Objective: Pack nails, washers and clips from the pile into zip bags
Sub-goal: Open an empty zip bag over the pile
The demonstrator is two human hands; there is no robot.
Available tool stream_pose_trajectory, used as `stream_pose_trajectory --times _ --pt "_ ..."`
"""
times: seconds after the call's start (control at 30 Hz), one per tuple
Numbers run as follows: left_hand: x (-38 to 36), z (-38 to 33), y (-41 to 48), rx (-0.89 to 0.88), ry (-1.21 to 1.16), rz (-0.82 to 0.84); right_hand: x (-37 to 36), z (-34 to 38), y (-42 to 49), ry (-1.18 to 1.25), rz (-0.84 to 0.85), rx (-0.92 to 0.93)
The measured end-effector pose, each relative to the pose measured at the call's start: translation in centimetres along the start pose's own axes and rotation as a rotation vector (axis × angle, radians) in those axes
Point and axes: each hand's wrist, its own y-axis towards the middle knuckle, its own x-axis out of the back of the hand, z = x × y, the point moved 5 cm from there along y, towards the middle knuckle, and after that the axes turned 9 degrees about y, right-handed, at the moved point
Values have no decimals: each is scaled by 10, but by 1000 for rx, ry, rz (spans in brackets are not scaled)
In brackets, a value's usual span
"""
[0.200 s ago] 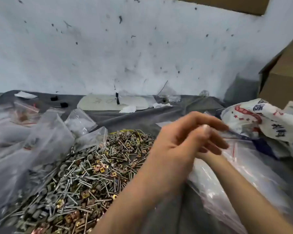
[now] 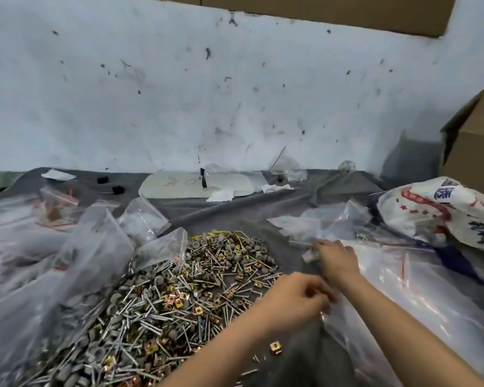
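Observation:
A pile of nails, grey washers and gold clips (image 2: 179, 303) covers the grey cloth at centre left. My right hand (image 2: 337, 261) reaches over the far edge of a stack of clear zip bags (image 2: 408, 291) and pinches a small clear zip bag (image 2: 310, 255) at its fingertips. My left hand (image 2: 294, 300) sits nearer, at the right edge of the pile. Its fingers are curled and pinch the clear plastic edge at the stack's near left side; blur hides the exact grip. One gold clip (image 2: 275, 347) lies alone on the cloth under my left forearm.
Large clear bags (image 2: 67, 261), some holding parts, crowd the left side. A printed white sack (image 2: 442, 216) lies at the far right, with a cardboard box (image 2: 475, 146) behind it. A pale board (image 2: 196, 185) and paper scraps lie along the white back wall.
Both hands were held together, raised close to the camera. Now they are lower and apart, down on the zip bag stack beside the pile.

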Motion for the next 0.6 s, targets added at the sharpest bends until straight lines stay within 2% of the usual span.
stream_pose_trajectory --times 0.03,0.07,0.1,0.23,0.3,0.37,0.43,0.5,0.53,0.6 --pt "-2 11 0 31 5 43 -2 -12 11 115 -13 -209" --pt "-2 22 2 48 -6 36 -12 -15 16 -36 30 -296" --pt "1 31 5 78 3 13 -3 -21 24 10 29 -343" --pt "1 64 15 167 49 -75 -11 -13 27 73 97 -386" --pt "-1 76 17 201 41 -116 1 -15 28 110 45 -391" --pt "7 78 16 212 17 -212 26 -4 22 148 -134 -353" --pt "24 69 12 175 -59 -345 70 8 5 322 -463 -286" --pt "45 51 -1 66 -157 -444 112 23 -23 569 -794 -190" --pt "54 41 -10 -9 -198 -469 126 38 -38 697 -855 -136" --pt "63 28 -33 -123 -236 -468 134 73 -64 1005 -793 -49"
